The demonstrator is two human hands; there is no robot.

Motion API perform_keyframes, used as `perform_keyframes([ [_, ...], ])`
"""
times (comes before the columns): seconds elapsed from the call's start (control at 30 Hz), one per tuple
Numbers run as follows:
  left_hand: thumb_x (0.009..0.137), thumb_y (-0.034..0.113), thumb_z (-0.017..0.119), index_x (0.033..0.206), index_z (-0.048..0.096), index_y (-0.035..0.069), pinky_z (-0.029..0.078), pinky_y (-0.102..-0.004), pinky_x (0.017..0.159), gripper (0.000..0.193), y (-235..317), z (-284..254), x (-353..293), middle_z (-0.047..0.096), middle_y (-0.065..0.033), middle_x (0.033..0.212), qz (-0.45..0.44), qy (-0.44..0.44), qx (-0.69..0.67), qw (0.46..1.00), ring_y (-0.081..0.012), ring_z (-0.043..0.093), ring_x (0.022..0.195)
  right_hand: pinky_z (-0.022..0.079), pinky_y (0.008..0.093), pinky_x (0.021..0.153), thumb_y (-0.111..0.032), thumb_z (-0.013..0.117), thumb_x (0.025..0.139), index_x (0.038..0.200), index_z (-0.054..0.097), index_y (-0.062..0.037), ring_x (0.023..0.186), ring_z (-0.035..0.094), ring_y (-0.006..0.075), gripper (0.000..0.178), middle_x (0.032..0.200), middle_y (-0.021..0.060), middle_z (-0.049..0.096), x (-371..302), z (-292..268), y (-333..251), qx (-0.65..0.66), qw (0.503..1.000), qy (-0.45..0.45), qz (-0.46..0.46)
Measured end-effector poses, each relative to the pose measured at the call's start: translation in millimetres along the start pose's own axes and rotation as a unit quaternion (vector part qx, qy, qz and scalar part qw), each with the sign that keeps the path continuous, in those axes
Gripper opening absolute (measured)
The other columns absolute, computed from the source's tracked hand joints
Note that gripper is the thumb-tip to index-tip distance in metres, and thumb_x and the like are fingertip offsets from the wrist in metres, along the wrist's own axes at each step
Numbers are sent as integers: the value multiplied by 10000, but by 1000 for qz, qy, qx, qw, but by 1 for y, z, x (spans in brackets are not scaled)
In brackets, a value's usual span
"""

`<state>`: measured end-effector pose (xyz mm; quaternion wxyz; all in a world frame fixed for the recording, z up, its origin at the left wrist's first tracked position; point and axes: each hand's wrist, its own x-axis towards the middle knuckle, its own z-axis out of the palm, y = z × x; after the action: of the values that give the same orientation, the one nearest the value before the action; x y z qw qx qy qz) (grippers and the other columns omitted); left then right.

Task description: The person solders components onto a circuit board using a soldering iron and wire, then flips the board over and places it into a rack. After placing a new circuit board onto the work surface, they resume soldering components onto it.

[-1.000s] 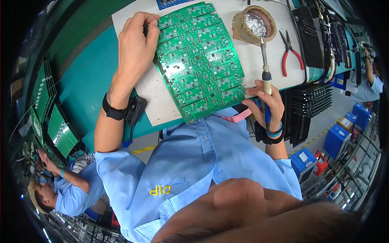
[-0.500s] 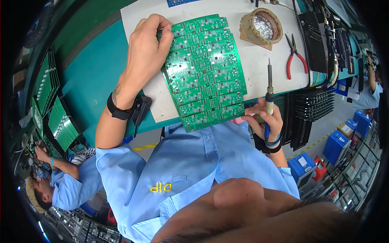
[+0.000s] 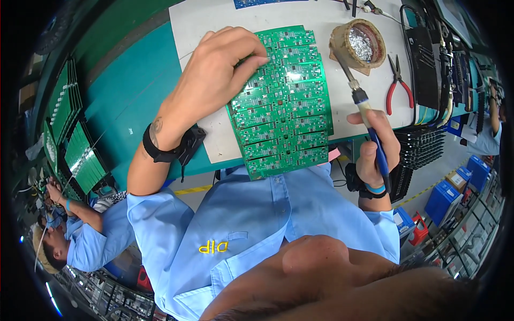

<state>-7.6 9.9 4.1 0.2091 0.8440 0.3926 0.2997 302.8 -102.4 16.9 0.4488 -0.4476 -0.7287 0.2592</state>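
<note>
A green circuit board panel (image 3: 300, 115) full of small components lies on the white sheet, its near end reaching over the table edge. My left hand (image 3: 214, 69) is over the panel's far left part, thumb and forefinger pinched together. What they hold, if anything, I cannot make out. A thin strand (image 3: 122, 111) slants across the mat to the left of that hand. My right hand (image 3: 377, 147) grips a blue-handled soldering iron (image 3: 365, 109), right of the panel. The iron's tip points away from me, at the left rim of a round brown pot (image 3: 336, 40) with silvery bits inside.
Red-handled pliers (image 3: 399, 88) lie right of the pot. Black equipment with cables (image 3: 428, 69) lines the table's right side. Green boards (image 3: 83, 155) stand racked at the left, near another person's arm (image 3: 85, 216). A blue board (image 3: 267, 2) shows at the far edge.
My left hand has left the panel's edge and moved right over it, fingers pinched. The iron has swung from beside the panel's near corner to the pot. A thin strand now shows at left.
</note>
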Motion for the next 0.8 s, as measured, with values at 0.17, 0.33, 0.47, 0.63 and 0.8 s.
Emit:
perform_keyframes([
  [0.17, 869, 13, 723, 910, 661, 21, 505, -423, 834, 75, 1, 5, -1, 680, -82, 911, -2, -1, -45, 999, -292, 643, 881, 541, 344, 684, -126, 735, 982, 1137, 725, 46, 796, 697, 268, 233, 922, 177, 733, 29, 8, -8, 8, 998, -48, -26],
  [0.33, 826, 1, 716, 874, 651, 26, 494, -405, 812, 84, 0, 0, -2, 672, -66, 885, 15, -42, -54, 998, -273, 629, 860, 507, 339, 576, -19, 743, 911, 1066, 751, 47, 625, 650, 243, 169, 797, 142, 713, 33, 16, -7, 21, 998, -51, -2],
  [0.47, 798, 3, 718, 853, 649, 33, 478, -388, 789, 93, 2, 0, -2, 673, -55, 873, 9, -57, -47, 997, -258, 624, 859, 497, 330, 553, 26, 734, 885, 1056, 755, 45, 591, 636, 231, 174, 768, 134, 707, 37, 19, -6, 19, 997, -68, -3],
  [0.63, 794, 2, 722, 853, 657, 33, 465, -379, 775, 93, 2, 1, -2, 691, -47, 885, 12, -52, -49, 997, -245, 621, 859, 493, 331, 549, 23, 738, 883, 1048, 758, 43, 592, 637, 227, 167, 776, 133, 713, 38, 22, -6, 26, 997, -73, 7],
  [0.8, 793, 4, 725, 863, 668, 29, 471, -386, 781, 93, 3, 1, -2, 702, -52, 897, 9, -56, -41, 998, -249, 625, 866, 492, 329, 550, 27, 740, 874, 1041, 762, 42, 591, 637, 226, 169, 774, 131, 717, 37, 26, -4, 34, 997, -61, 10],
])
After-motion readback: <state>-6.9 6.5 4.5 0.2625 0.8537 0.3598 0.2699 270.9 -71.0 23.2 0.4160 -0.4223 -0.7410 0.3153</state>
